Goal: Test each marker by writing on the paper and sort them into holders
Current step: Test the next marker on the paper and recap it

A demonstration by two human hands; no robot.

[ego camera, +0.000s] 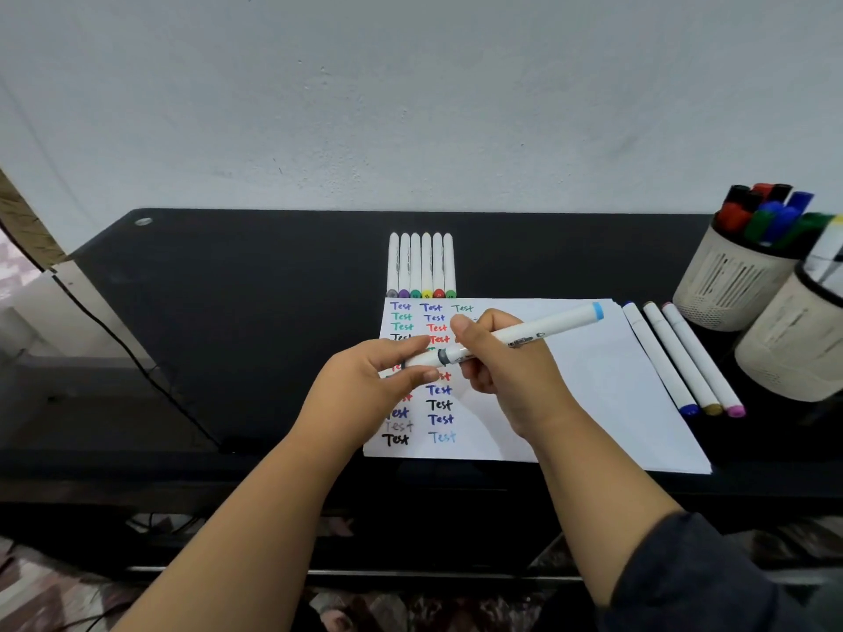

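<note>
A white-barrelled marker with a light blue end cap (515, 339) is held above the sheet, slanting up to the right, with both hands on it. The right hand (506, 371) wraps its curled fingers round the middle of the barrel, thumb on top. The left hand (365, 380) pinches the lower left end of the marker between thumb and fingers; whether that end piece is a cap seated or coming off cannot be told. A dark sleeve (711, 581) covers the right forearm at the bottom edge.

Under the hands lies a white sheet of paper (606, 385) on the black tabletop (255, 312), its left part filled with columns of the word "Test" in purple, green, red, black, blue and grey ink. Just beside the paper's right edge lie three white markers (679, 358) side by side, with blue, gold and pink ends towards the person. Beyond the paper's far edge six white markers (421, 266) lie in a tight row, touching each other, their coloured ends meeting the paper.

At the right, two beige slotted plastic holders stand near each other: the nearer holder (793, 353) is partly cut by the frame, the farther holder (725, 285) is packed with upright markers capped in black, red, blue and green. A black cable (137, 358) runs along the left side. Behind the table rises a pale grey wall (410, 107).
</note>
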